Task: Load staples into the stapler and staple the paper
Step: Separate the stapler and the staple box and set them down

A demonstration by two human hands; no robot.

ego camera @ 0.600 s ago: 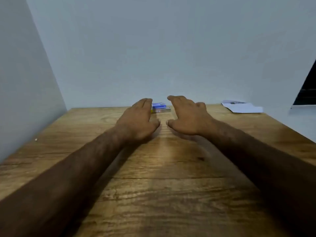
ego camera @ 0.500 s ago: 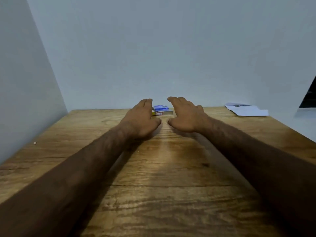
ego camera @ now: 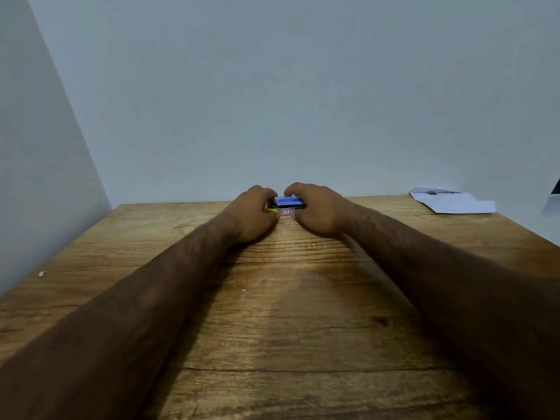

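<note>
A small blue stapler (ego camera: 291,201) lies on a flat staple box (ego camera: 287,212) with a red label and a yellow left end, at the far edge of the wooden table (ego camera: 272,313) by the wall. My left hand (ego camera: 251,215) curls around the left end of the pair, fingers at the yellow end of the box. My right hand (ego camera: 318,212) curls around the right end, fingers over the stapler and thumb by the box. Both hands hide most of the two objects. White folded paper (ego camera: 451,202) lies at the far right, apart from the hands.
Grey walls close the table at the back and on the left. A tiny pale crumb (ego camera: 42,273) sits near the left edge. A dark opening (ego camera: 556,187) shows at the far right beyond the paper.
Both hands have reached farther forward and gone from flat and spread to curled around the stapler and box. The view has tilted so the table's far edge sits lower.
</note>
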